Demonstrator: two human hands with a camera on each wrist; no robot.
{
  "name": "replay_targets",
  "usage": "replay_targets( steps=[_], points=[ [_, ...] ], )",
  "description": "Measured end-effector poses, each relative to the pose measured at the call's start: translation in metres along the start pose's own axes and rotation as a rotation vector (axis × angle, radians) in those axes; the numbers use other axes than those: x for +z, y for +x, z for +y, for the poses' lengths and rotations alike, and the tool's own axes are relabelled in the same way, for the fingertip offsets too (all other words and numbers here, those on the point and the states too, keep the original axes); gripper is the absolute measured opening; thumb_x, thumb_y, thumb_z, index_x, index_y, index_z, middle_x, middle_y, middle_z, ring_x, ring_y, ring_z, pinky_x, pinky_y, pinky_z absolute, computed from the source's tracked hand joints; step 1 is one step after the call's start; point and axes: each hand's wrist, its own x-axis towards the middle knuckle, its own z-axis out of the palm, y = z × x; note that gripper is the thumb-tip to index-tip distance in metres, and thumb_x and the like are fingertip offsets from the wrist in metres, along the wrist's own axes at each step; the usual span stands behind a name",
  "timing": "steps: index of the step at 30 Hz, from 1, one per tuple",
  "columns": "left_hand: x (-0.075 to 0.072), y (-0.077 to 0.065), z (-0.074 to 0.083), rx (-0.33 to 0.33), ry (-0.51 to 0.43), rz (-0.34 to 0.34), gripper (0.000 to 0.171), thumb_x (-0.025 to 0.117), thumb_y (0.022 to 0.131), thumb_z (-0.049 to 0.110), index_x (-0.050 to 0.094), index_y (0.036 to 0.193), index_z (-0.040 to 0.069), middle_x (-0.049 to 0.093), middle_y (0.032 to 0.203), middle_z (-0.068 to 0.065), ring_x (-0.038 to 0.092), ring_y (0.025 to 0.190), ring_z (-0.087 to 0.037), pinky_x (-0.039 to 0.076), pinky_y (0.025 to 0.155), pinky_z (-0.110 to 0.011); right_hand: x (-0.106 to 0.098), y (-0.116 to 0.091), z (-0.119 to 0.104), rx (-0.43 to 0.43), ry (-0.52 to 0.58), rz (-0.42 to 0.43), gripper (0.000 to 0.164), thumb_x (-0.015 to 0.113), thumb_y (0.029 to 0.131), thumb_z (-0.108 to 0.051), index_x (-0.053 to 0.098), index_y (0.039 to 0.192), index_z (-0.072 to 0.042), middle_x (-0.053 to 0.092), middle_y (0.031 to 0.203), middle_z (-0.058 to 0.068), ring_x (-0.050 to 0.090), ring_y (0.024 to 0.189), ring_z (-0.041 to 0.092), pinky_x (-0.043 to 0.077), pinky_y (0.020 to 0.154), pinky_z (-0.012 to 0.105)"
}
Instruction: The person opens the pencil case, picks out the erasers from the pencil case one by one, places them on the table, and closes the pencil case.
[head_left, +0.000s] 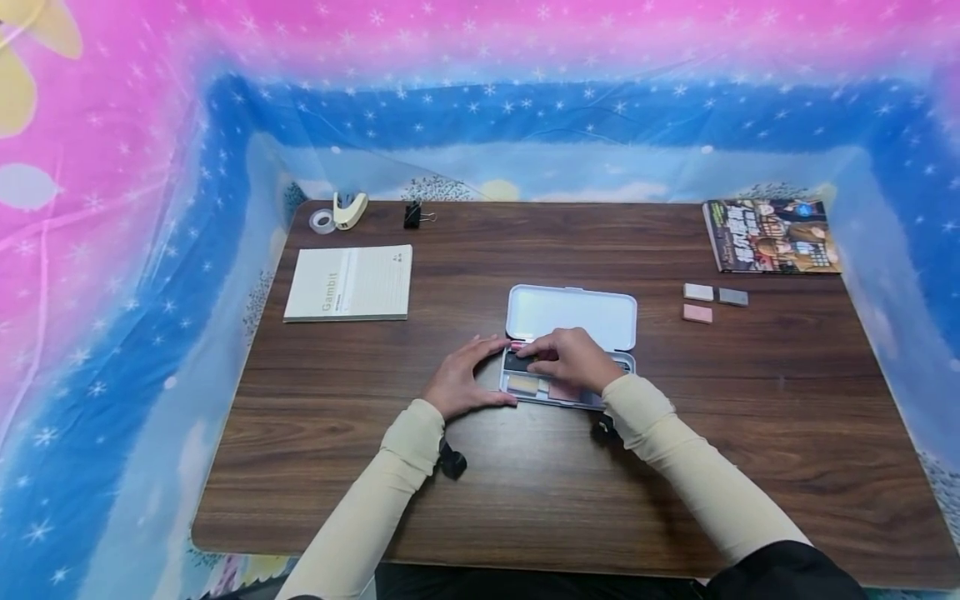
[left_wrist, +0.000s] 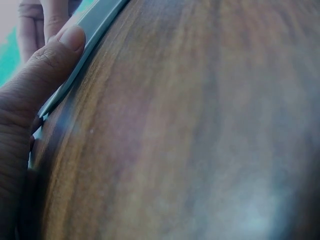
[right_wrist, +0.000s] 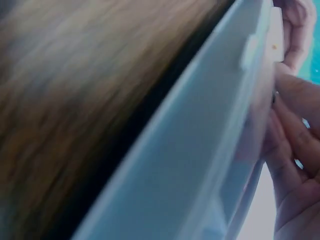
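An open white pencil case (head_left: 572, 317) lies at the middle of the table, its lid tipped back. My left hand (head_left: 467, 379) grips the case's left end, thumb along the front edge and fingers at the back corner. In the left wrist view the thumb (left_wrist: 50, 65) presses on the case's edge (left_wrist: 97, 25). My right hand (head_left: 573, 358) reaches over the case, fingertips inside its left part beside a black item (head_left: 517, 362); whether they pinch anything is hidden. A cream block (head_left: 522, 383) and a pink one (head_left: 562, 391) lie in the front compartment.
To the right sit a white eraser (head_left: 698, 292), a grey eraser (head_left: 733, 297) and a pink eraser (head_left: 697, 313). Behind them is a magazine (head_left: 776, 237). A notebook (head_left: 348, 283), tape roll (head_left: 322, 221), cream stapler-like tool (head_left: 349, 212) and black binder clip (head_left: 412, 215) occupy the back left.
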Motion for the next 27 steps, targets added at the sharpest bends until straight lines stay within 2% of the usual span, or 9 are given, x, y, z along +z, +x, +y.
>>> replay_targets(
  steps=[7, 10, 14, 17, 20, 24, 27],
  points=[
    [0.003, 0.002, 0.002, -0.020, 0.013, -0.016, 0.093, 0.101, 0.069, 0.042, 0.060, 0.149, 0.015, 0.061, 0.150, -0.010, 0.052, 0.144, -0.031, 0.031, 0.128, -0.041, 0.000, -0.007, 0.002, -0.084, -0.042, 0.016, 0.033, 0.081, 0.093, -0.008, 0.078, 0.125, -0.008, 0.074, 0.099, 0.005, 0.057, 0.076, 0.012, 0.053, 0.064, 0.026],
    [0.005, 0.002, 0.003, -0.028, 0.010, -0.017, 0.093, 0.101, 0.069, 0.042, 0.060, 0.149, 0.014, 0.060, 0.151, -0.011, 0.051, 0.144, -0.032, 0.033, 0.128, -0.043, 0.000, -0.011, 0.004, -0.098, -0.015, 0.051, 0.032, 0.080, 0.092, -0.005, 0.078, 0.125, -0.008, 0.075, 0.101, 0.005, 0.065, 0.081, 0.011, 0.060, 0.071, 0.025],
    [0.005, -0.002, 0.003, -0.039, -0.001, -0.015, 0.095, 0.101, 0.068, 0.041, 0.060, 0.149, 0.015, 0.060, 0.151, -0.012, 0.051, 0.145, -0.033, 0.033, 0.128, -0.043, -0.012, -0.024, 0.014, -0.075, 0.088, 0.123, 0.031, 0.078, 0.092, 0.000, 0.077, 0.123, -0.006, 0.078, 0.109, 0.010, 0.075, 0.090, 0.018, 0.066, 0.081, 0.032],
    [0.004, -0.006, 0.004, -0.071, -0.006, -0.012, 0.096, 0.102, 0.067, 0.040, 0.059, 0.151, 0.018, 0.059, 0.152, -0.012, 0.048, 0.146, -0.035, 0.034, 0.127, -0.045, -0.031, -0.041, 0.032, -0.064, 0.140, 0.216, 0.033, 0.078, 0.091, 0.003, 0.076, 0.123, -0.004, 0.077, 0.114, 0.014, 0.076, 0.091, 0.023, 0.066, 0.083, 0.032],
    [0.002, -0.007, 0.005, -0.092, -0.002, -0.005, 0.097, 0.102, 0.067, 0.040, 0.059, 0.151, 0.018, 0.058, 0.153, -0.013, 0.046, 0.147, -0.037, 0.035, 0.126, -0.049, -0.058, -0.065, 0.062, -0.031, 0.145, 0.344, 0.034, 0.078, 0.089, 0.007, 0.076, 0.122, -0.002, 0.078, 0.110, 0.016, 0.076, 0.088, 0.021, 0.065, 0.081, 0.024],
    [0.001, -0.005, 0.007, -0.083, 0.002, -0.002, 0.096, 0.102, 0.068, 0.041, 0.059, 0.151, 0.017, 0.058, 0.153, -0.014, 0.046, 0.147, -0.037, 0.035, 0.126, -0.050, -0.098, -0.107, 0.109, 0.104, 0.087, 0.491, 0.031, 0.076, 0.091, 0.006, 0.076, 0.121, 0.000, 0.078, 0.102, 0.020, 0.071, 0.083, -0.001, 0.058, 0.077, 0.008],
    [0.001, -0.002, 0.008, -0.069, 0.005, -0.005, 0.096, 0.102, 0.067, 0.041, 0.060, 0.150, 0.017, 0.058, 0.152, -0.014, 0.048, 0.146, -0.036, 0.035, 0.126, -0.048, -0.122, -0.141, 0.140, 0.240, 0.013, 0.562, 0.031, 0.075, 0.094, 0.002, 0.075, 0.124, -0.001, 0.077, 0.104, 0.023, 0.062, 0.081, -0.017, 0.052, 0.073, 0.001]
  ],
)
